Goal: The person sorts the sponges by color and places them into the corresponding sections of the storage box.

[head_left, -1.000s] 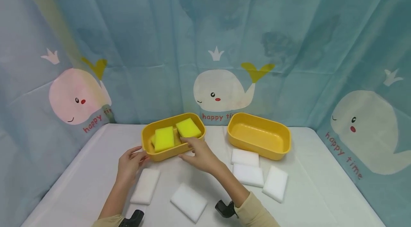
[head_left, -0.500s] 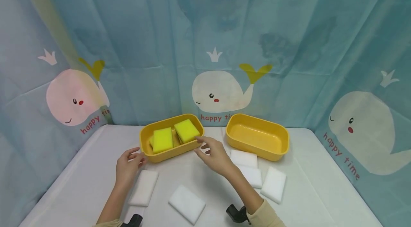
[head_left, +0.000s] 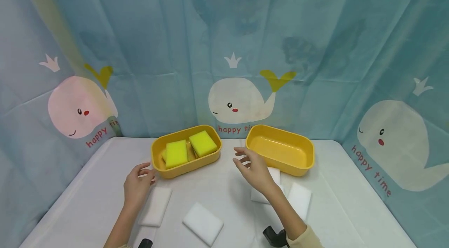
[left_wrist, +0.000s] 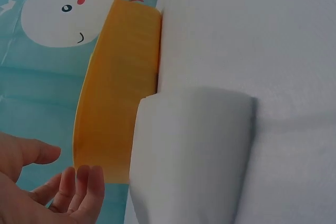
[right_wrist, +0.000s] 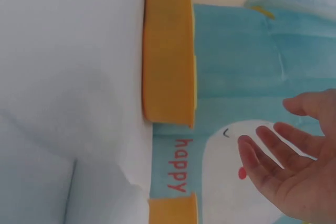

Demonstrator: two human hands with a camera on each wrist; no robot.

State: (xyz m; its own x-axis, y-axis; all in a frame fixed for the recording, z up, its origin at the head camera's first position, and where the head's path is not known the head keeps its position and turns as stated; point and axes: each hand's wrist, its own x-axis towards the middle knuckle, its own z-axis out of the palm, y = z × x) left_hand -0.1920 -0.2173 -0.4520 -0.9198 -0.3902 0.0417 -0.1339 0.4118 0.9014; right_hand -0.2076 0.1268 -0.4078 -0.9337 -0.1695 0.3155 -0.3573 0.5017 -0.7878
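My left hand [head_left: 136, 185] hovers at the left end of a yellow tray [head_left: 191, 167], fingers relaxed and holding nothing. Its fingertips come right up to the tray's end in the left wrist view. Two bright yellow sponges [head_left: 176, 154] lie on top in this tray, with a bit of another showing beneath. Over the gap between the trays, my right hand [head_left: 255, 172] is raised with loosely spread fingers and an empty palm. Just behind it stands a second yellow tray [head_left: 280, 144] with nothing in it. A white sponge [head_left: 156, 206] lies below my left hand.
Another white sponge [head_left: 203, 223] lies at the front middle of the white-covered table [head_left: 336, 209]. Several more white sponges [head_left: 299, 200] lie before the right tray, partly hidden by my right arm. A blue whale-print curtain [head_left: 161, 84] hangs behind the table.
My right hand has left the front rim of the sponge-holding tray and moved right, toward the second tray. My left hand has eased slightly away from the tray's left end.
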